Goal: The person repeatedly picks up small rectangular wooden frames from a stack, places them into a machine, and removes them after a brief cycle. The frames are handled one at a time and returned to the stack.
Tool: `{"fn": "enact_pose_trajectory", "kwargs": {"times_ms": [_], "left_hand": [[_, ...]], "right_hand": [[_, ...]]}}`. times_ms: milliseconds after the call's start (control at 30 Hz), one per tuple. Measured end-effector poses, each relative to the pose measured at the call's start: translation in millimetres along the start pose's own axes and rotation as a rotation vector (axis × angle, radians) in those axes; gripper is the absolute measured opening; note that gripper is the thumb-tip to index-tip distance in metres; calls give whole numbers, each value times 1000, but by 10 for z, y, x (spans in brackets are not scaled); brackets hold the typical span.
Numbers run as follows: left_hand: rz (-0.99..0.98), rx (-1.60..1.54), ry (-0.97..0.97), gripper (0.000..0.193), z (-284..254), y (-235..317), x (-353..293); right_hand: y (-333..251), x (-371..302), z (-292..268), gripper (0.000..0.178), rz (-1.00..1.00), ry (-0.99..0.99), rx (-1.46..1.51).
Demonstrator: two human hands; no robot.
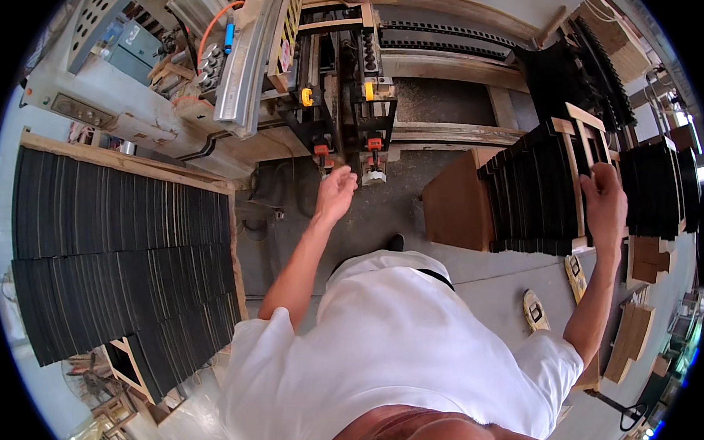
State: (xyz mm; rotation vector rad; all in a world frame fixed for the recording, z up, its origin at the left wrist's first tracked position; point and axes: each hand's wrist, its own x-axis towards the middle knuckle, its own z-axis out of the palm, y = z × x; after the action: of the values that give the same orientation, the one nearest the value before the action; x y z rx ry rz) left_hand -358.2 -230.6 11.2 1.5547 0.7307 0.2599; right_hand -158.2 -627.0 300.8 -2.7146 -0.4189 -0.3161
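Note:
My left hand [336, 195] is in the air just in front of the machine's near end, below a red clamp [322, 151]. Its fingers are curled in, and nothing shows in them. A second red clamp [374, 145] sits a little to its right. Over on the right, my right hand [605, 202] is closed at the edge of a pale wooden frame [585, 119]. That frame leans at the right end of a row of black panels [527, 191]. The fingertips are partly hidden against the frame.
A large stack of black panels [126, 251] fills the left side. The machine's beam [253, 61] and black chain rails [451, 37] run across the far side. More black panels [654, 188] stand far right. A yellow-and-white object [535, 310] lies on the floor.

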Motion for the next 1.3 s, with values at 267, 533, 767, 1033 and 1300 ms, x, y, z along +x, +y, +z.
{"fn": "enact_pose_trajectory", "kwargs": {"times_ms": [267,533,767,1033,1300], "left_hand": [[80,77,105,48,108,215,1112],[163,293,261,49,190,955,2609],[40,308,282,63,286,1260,3730],[-50,-145,220,58,264,1427,3952],[-4,-1096,170,58,42,1232,4157]], "right_hand": [[-107,77,-301,26,-39,134,236],[-513,76,-394,29,-164,91,222],[-1011,416,-430,29,-323,95,156],[-1667,1026,-154,27,-428,-54,124],[-2315,1739,727,23,-988,-160,56]]}}
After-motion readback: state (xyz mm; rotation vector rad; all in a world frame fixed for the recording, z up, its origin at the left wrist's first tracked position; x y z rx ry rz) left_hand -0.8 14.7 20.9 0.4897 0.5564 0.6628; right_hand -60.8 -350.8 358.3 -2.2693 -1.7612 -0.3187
